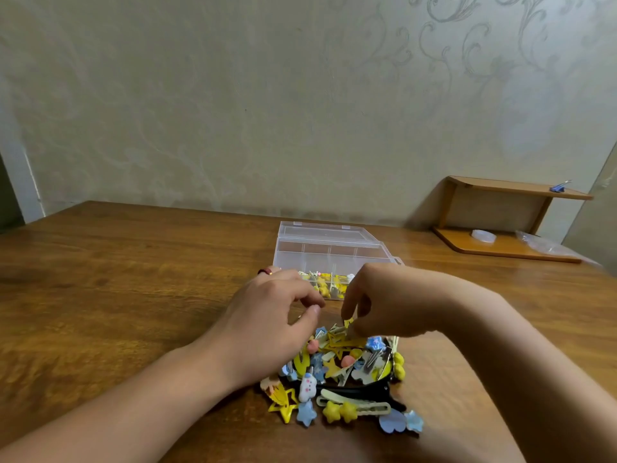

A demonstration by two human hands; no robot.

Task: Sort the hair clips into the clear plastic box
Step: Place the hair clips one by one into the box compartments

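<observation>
Clips (347,372) lie heaped on the table (117,279) near the person, the clear plastic box (329,252) open just beyond. The right hand (384,304) pinches a small yellow clip (348,322) at the heap's far edge; the left hand (267,315) hovers half-curled, grasping nothing visible. Tangled neighbours could snag and scatter. Both hands partly hide the box's front compartments, where some yellow clips already sit. A wooden shelf (507,222) stands well apart.

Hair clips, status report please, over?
Right hand pinching a small yellow clip off the pile. Left hand empty. Clear box open, nothing blocking.
</observation>
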